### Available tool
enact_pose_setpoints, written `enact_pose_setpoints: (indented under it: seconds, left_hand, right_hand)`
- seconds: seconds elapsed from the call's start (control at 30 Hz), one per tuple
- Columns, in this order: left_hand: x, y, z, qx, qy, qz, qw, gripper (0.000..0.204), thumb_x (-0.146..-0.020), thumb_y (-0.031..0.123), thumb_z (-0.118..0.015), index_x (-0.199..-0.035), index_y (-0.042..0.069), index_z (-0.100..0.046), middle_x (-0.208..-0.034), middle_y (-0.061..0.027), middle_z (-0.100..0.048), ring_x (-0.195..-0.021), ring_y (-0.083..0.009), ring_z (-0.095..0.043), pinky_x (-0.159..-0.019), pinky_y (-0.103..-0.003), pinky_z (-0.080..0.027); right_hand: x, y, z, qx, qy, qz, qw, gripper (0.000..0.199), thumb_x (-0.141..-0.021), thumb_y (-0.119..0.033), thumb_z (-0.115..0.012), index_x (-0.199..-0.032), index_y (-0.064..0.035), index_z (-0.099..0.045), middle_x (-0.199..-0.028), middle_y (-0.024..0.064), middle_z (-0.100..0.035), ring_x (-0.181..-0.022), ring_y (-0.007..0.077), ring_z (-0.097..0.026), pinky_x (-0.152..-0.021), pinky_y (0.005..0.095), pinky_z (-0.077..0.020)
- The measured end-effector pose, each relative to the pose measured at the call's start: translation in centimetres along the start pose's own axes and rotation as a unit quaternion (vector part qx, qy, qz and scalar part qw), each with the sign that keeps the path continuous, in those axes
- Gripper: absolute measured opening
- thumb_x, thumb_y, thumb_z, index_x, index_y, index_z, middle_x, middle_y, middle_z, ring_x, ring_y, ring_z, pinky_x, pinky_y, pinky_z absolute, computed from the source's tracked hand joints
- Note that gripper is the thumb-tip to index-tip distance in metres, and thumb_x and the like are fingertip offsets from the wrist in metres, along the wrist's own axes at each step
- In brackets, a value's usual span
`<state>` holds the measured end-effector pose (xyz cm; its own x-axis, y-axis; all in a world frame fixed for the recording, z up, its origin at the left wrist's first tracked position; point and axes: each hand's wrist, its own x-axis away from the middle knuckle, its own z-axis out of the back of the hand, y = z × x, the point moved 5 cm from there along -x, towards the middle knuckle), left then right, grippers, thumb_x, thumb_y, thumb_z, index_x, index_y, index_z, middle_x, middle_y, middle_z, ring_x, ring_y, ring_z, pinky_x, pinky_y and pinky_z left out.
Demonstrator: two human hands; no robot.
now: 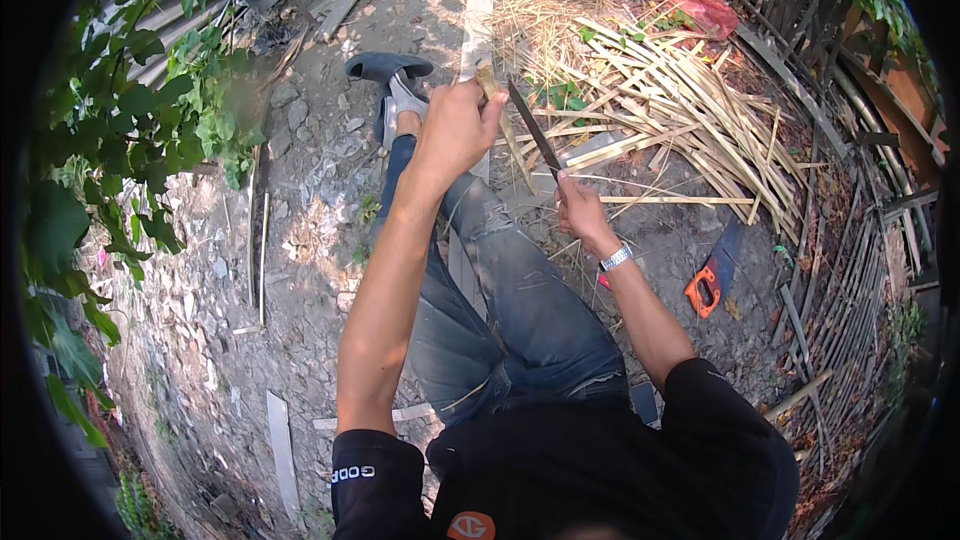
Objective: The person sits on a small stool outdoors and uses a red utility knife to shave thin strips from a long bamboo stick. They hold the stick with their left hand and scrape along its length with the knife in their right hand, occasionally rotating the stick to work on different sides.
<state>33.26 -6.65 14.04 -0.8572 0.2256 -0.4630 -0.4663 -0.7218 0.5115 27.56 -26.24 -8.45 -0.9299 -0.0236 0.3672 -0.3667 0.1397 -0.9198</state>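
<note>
My left hand is closed around a pale bamboo strip. The strip's top pokes out above the fingers, and its lower part slants down to the right toward the ground. In my right hand is a knife, gripped low, with its long dark blade angled up and left toward the strip. A small gap shows between the blade tip and the strip. My fingers hide most of the knife's handle. A metal watch band circles my right wrist.
A large heap of split bamboo strips lies ahead to the right, with fine shavings behind it. An orange-handled handsaw rests right of my legs. A narrow board lies between my legs. Leafy vines hang at left.
</note>
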Motion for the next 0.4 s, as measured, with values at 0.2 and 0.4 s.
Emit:
enact_pose_setpoints:
  seconds: [0.2, 0.4]
  left_hand:
    - [0.0, 0.3, -0.4, -0.005, 0.002, 0.007, 1.0, 0.035, -0.093, 0.022, -0.072, -0.075, -0.007, -0.066, -0.062, -0.0249, -0.061, -0.059, -0.0435, -0.063, -0.057, -0.046, -0.046]
    - [-0.1, -0.8, -0.5, -0.012, 0.0, -0.004, 1.0, 0.032, -0.092, 0.023, -0.074, -0.084, -0.008, -0.071, -0.064, -0.0256, -0.063, -0.062, -0.0423, -0.065, -0.06, -0.045, -0.049]
  right_hand:
    - [4.2, -4.2, -1.1, -0.19, 0.024, 0.35, 0.917, 0.048, -0.108, -0.048, -0.044, -0.086, -0.0057, -0.053, -0.06, 0.0007, -0.044, -0.053, 0.0121, -0.045, -0.05, 0.029, -0.0374]
    - [-2.5, 17.4, 4.7, 0.378, 0.032, -0.037, 0.925, 0.068, -0.1, -0.055, -0.052, -0.137, 0.0021, -0.055, -0.106, 0.025, -0.073, -0.099, 0.0312, -0.073, -0.088, 0.0468, -0.0525]
